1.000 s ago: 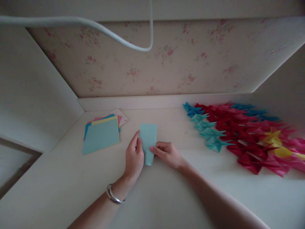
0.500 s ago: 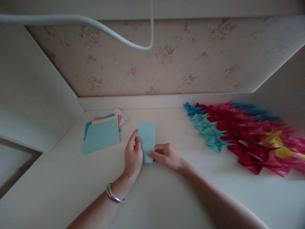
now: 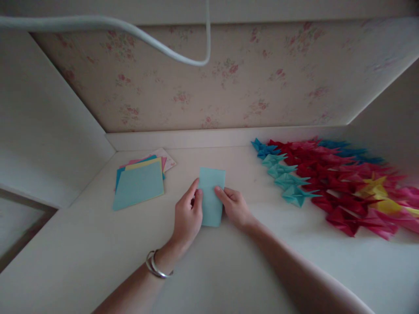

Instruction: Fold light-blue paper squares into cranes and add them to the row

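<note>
A light blue folded paper stands out in the middle of the view, a tall narrow rectangle held above the white table. My left hand grips its left edge, thumb bent against the paper. On the opposite side my right hand pinches the right edge, with the thumb on the front face and the other fingers behind it, partly hidden. To the left lies a stack of coloured paper sheets, light blue on top, with yellow, blue and pink edges showing beneath.
Rows of folded paper cranes in red, pink, blue, teal and yellow cover the right side of the table. A white cable hangs across the upper view before the floral wall. A white panel rises at left.
The folded paper has shifted slightly right with both hands. My right thumb has slid up from near its bottom edge to the upper half of the right edge.
</note>
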`<state>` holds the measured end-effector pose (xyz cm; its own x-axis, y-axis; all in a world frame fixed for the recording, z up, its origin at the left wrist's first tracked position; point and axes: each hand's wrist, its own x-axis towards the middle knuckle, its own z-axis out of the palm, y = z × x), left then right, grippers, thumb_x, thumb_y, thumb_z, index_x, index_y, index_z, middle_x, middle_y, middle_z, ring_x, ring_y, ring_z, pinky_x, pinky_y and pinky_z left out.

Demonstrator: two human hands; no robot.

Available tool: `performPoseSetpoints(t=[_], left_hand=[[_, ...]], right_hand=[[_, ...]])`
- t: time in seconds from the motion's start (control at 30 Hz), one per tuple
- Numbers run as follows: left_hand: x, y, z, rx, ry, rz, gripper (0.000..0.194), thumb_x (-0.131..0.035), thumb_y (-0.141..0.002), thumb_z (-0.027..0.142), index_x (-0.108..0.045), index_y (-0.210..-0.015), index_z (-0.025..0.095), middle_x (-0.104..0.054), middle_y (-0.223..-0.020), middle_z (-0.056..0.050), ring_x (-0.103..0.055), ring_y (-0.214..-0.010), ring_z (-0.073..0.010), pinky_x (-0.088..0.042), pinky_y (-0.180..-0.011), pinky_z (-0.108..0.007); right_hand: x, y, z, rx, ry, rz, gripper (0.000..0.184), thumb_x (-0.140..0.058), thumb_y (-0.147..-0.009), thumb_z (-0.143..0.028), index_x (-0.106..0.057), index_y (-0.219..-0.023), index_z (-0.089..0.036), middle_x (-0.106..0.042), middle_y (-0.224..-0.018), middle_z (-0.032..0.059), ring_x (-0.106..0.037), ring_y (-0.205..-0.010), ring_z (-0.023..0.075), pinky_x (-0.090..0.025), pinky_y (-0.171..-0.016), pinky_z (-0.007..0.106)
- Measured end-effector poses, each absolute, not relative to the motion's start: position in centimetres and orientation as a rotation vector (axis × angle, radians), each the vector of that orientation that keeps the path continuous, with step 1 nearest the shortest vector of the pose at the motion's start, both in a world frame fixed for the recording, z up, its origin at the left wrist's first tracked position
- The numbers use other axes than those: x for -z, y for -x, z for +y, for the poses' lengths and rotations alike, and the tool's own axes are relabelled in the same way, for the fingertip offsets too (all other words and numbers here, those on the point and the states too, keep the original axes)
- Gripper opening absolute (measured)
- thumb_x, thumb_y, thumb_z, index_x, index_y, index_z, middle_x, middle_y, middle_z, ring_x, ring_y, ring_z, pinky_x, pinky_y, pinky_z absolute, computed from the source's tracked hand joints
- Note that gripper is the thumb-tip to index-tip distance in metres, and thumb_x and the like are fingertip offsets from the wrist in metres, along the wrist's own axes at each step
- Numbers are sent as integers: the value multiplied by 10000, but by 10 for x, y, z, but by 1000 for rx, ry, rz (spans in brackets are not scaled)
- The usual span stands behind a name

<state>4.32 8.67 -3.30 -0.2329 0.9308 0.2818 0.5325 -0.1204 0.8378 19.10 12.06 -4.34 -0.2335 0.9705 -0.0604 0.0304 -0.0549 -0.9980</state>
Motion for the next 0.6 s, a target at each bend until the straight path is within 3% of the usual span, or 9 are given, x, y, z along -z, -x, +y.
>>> performPoseSetpoints(t=[0.07,0.2,0.33,0.6], left_hand=[[34,-42,88,-1319,-1596,1754,441,-484,-973,356,-591,-1342,140,-739,-778,-52,-616,-596,-150,-501,-585,-247],[34,-41,89,-1388,-1527,1762,439,-480,-975,360,-591,-1342,147,-752,-1063,-121,-701,-859,-208,-548,-757,-301],[33,-41,90,-1426,-1490,1754,429,-479,-977,365,-595,-1335,158,-699,-1240,-135,-683,-1059,-239,-536,-896,-337],[30,-41,92,-1476,-1417,1815,399,-503,-959,299,-606,-1319,161,-676,-1291,-123,-637,-1175,-236,-490,-999,-338]], right_hand=[[43,-191,120,-1436,1122,-1404,514,-545,-833,-660,-467,-635,-192,-393,-588,-39,-317,-526,100,-264,-469,239],[38,-190,118,-1483,1064,-1493,486,-571,-833,-629,-496,-657,-182,-412,-619,-33,-350,-558,105,-298,-510,241],[36,-191,118,-1479,1056,-1550,471,-554,-859,-607,-479,-657,-188,-392,-622,-40,-335,-566,103,-292,-519,242],[35,-193,116,-1521,1056,-1653,444,-593,-843,-569,-491,-645,-185,-362,-610,-52,-309,-555,96,-256,-505,239]])
